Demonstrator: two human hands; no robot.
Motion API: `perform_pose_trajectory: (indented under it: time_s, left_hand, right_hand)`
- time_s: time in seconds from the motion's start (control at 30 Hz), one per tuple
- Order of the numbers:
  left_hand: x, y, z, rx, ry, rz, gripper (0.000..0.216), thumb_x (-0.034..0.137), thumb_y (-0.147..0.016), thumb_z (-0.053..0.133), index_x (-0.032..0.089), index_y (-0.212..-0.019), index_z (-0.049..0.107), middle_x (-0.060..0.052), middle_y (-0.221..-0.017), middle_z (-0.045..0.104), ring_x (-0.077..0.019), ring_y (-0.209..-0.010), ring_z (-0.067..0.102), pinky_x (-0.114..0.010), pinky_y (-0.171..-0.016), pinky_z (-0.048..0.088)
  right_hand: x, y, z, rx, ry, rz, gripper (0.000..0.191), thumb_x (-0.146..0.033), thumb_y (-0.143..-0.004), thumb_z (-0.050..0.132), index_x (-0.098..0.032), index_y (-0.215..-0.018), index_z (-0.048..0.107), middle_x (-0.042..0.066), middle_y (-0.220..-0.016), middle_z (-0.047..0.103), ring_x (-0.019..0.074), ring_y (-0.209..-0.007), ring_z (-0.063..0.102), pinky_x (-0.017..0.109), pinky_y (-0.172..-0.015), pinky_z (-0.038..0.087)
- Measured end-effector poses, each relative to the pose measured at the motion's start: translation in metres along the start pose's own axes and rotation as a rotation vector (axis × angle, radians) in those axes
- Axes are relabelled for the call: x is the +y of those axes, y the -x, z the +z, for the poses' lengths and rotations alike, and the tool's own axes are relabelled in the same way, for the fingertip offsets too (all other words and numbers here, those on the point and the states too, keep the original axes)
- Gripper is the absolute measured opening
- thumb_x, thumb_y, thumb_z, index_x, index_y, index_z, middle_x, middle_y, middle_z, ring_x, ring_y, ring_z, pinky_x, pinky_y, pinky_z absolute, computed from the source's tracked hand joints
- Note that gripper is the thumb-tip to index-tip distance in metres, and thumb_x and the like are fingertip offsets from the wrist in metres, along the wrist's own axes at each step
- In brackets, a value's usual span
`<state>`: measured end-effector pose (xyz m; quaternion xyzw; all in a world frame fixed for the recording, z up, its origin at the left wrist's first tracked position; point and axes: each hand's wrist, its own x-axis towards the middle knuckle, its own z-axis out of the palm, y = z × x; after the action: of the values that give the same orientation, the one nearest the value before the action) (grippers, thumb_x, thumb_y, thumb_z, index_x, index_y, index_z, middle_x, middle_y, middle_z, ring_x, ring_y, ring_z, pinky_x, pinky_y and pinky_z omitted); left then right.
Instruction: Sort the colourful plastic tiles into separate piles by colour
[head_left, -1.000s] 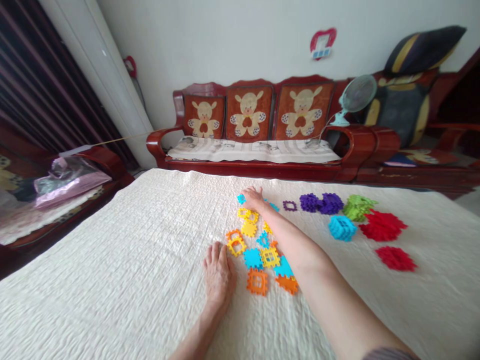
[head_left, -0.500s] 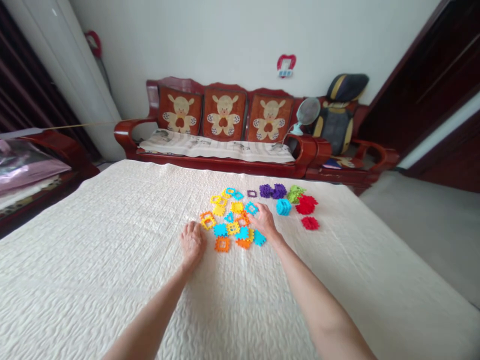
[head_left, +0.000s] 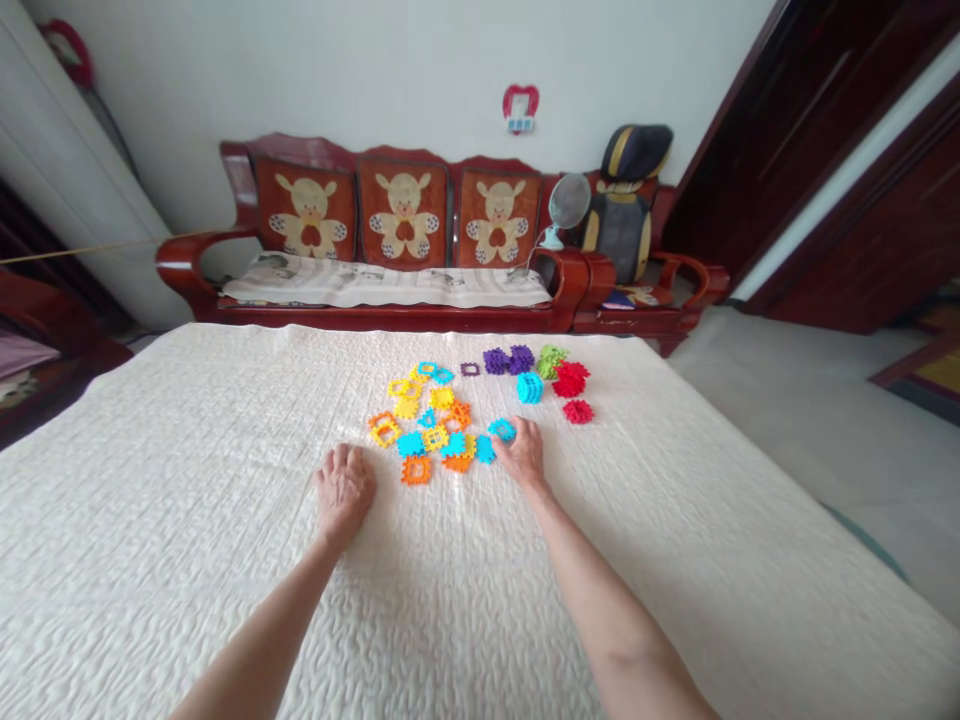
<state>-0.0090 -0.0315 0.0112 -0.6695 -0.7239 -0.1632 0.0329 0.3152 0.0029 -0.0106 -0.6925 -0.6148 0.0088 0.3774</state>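
Blue plastic tile [head_left: 501, 430] lies on the quilt [head_left: 187, 480] at the near right edge of the scattered tiles [head_left: 420, 410], under the bent fingers of the right hand [head_left: 523, 457]; whether they pinch it is unclear. The left hand [head_left: 343, 488] rests flat on the quilt, empty. If dragged, its toothed edges could snag neighbouring tiles.

Home living room, carved wooden sofa [head_left: 390, 250], bear cushions [head_left: 403, 212], quilted cover [head_left: 150, 520]

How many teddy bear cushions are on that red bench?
3. The left bear cushion sits at the left end of the bench, the middle bear cushion at its centre, the right bear cushion next to the small fan. None seems hidden.
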Motion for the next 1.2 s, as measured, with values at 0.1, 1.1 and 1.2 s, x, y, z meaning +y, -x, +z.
perform_pose_trajectory:
  time_s: [0.1,1.1,1.2]
  left_hand:
    - [0.002,-0.001,-0.002,0.004,0.015,0.002,0.035,0.027,-0.095,0.032,0.017,-0.114,0.059,-0.013,-0.12,0.056,-0.0279,-0.118,0.045,-0.042,-0.091,0.039]
    - [-0.001,-0.001,0.001,0.021,-0.001,0.011,0.033,0.026,-0.095,0.032,0.018,-0.114,0.057,-0.012,-0.119,0.056,-0.0271,-0.117,0.046,-0.04,-0.088,0.038]
    - [-0.002,-0.001,0.003,0.032,-0.002,0.021,0.033,0.027,-0.095,0.031,0.018,-0.113,0.057,-0.011,-0.119,0.056,-0.027,-0.115,0.047,-0.04,-0.086,0.039]
  right_hand:
    - [-0.002,0.0,-0.003,-0.018,0.017,0.013,0.049,-0.031,-0.074,0.058,-0.014,-0.119,0.057,0.013,-0.109,0.061,0.0285,-0.105,0.053,0.041,-0.095,0.041]
    - [0.002,0.002,0.002,0.055,0.094,0.105,0.044,-0.035,-0.076,0.058,-0.014,-0.114,0.058,0.012,-0.1,0.059,0.0282,-0.1,0.053,0.042,-0.095,0.041]
    - [0.001,0.003,0.001,0.057,0.087,0.107,0.045,-0.035,-0.075,0.059,-0.014,-0.115,0.058,0.013,-0.102,0.058,0.0286,-0.101,0.052,0.042,-0.095,0.041]
